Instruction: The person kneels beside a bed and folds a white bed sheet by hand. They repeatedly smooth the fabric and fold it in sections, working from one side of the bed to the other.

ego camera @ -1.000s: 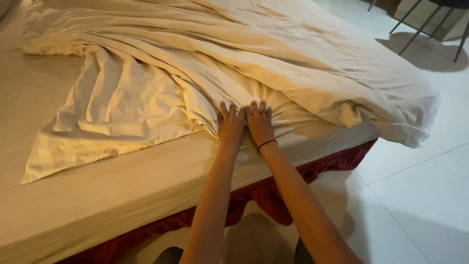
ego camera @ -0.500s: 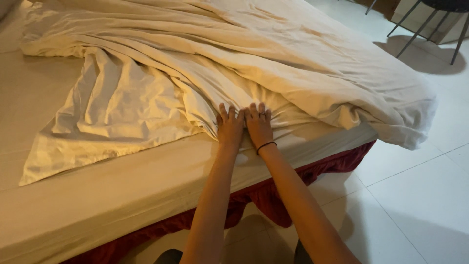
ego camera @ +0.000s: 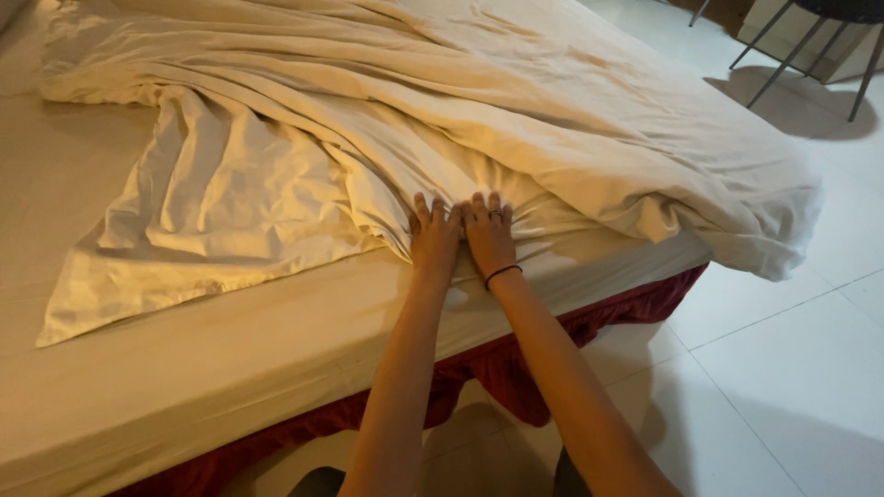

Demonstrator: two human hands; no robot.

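While we are pressing our left hand (ego camera: pixel 435 241) and right hand (ego camera: pixel 488 237), fingers flat and spread, the bunched duvet (ego camera: pixel 479 120) is risking sliding off the bed (ego camera: pixel 230 350).

I see warm, yellowish indoor light over the bedding (ego camera: pixel 387 120), brightest at the far middle. Soft shadows sit in its folds and under its near edge. The white floor (ego camera: pixel 783 368) at right reads cooler, with chair-leg shadows far right. Focus is sharp throughout; no glare.
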